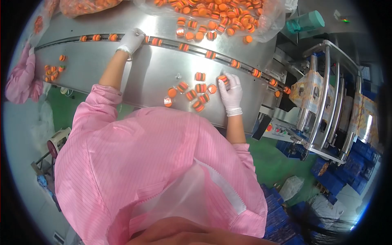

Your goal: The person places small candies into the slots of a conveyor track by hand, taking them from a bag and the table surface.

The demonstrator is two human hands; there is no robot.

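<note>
My gloved left hand (132,41) lies over the narrow conveyor track, its fingers curled; whatever they hold is hidden. A burger-shaped gummy candy (156,41) rides on the track to its right. My gloved right hand (231,90) pinches another gummy burger (222,79) between thumb and fingers, just above the steel table. Left of that hand lies a loose group of gummy burgers (191,95), orange with red, yellow and green layers, several turned on their sides.
The conveyor track (198,50) curves across the steel table (143,77) into a wrapping machine (322,102) at right. A clear bag spills a heap of gummy burgers (228,14) at the back. A teal cup (305,22) stands behind. At far left shows another person's pink sleeve (24,79).
</note>
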